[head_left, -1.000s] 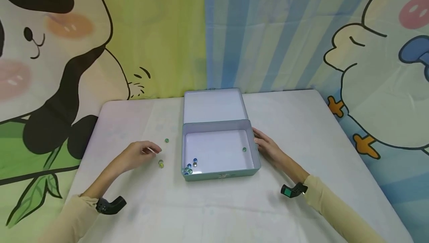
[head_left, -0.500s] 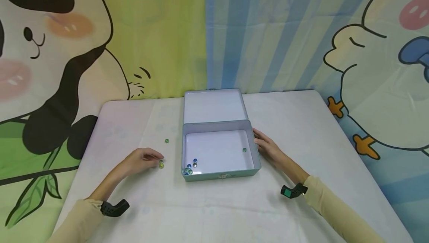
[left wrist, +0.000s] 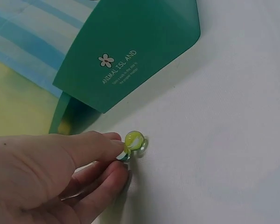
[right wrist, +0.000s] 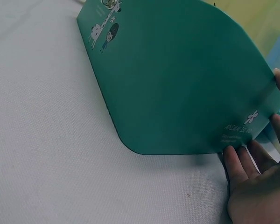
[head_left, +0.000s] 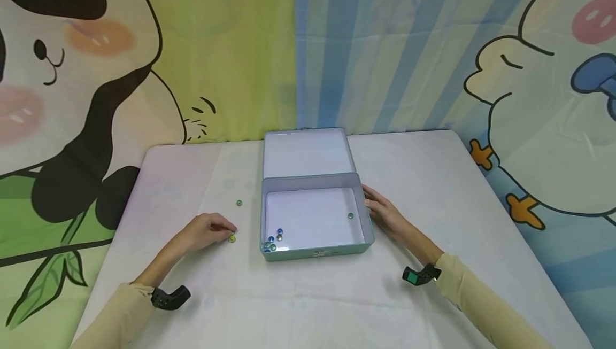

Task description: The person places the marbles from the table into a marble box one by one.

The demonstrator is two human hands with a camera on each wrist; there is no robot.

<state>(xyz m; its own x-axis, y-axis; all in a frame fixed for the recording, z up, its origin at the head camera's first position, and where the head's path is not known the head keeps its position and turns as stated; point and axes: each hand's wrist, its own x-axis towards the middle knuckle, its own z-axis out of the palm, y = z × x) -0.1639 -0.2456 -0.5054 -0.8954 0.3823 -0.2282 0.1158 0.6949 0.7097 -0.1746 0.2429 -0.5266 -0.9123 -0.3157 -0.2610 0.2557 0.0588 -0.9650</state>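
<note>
My left hand [head_left: 208, 231] pinches a small green glass marble [left wrist: 123, 156] between thumb and fingertips, low over the white table. A yellow-green marble [left wrist: 134, 140] lies right beside it, at the fingertips. Further back, a lone green marble [head_left: 239, 203] sits on the cloth. To the right stands a green tin box [head_left: 315, 253], its hinged lid [head_left: 308, 152] laid back. Inside, several blue and green marbles [head_left: 271, 239] gather at the near left corner, and one green marble [head_left: 350, 215] lies at the right. My right hand [head_left: 385, 212] rests on the box's right side wall, fingertips touching it.
A white cloth [head_left: 308, 306] covers the table. Behind hangs a printed curtain [head_left: 240, 55] with cartoon animals, close to the table's back edge. A black wrist camera [head_left: 170, 298] sits on the left wrist, another wrist camera [head_left: 422, 274] on the right.
My left hand has moved slightly nearer and to the right, down to the pair of marbles, and its fingertips have closed on the green one. The right hand and box have stayed put.
</note>
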